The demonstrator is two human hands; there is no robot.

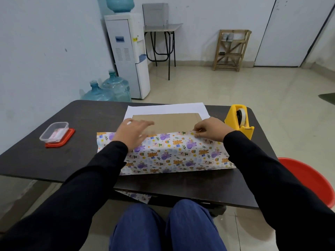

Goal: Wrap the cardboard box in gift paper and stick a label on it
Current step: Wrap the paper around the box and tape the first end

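A flat brown cardboard box (170, 121) lies on the dark table (72, 156). Gift paper (174, 154) printed with cartoon animals is folded up over the box's near side, and its white underside shows beyond the box. My left hand (131, 134) lies flat with straight fingers on the paper's folded edge at the left; it is blurred. My right hand (208, 130) pinches the paper's top edge at the right. A clear plastic container (54, 132) with pink and white contents stands on its red lid at the table's left.
A yellow tape dispenser (239, 120) stands at the table's far right. A scrap of gift paper (136, 196) hangs under the near edge. A red tub (311, 182) sits on the floor to the right. A water dispenser (130, 55) and bottles stand behind.
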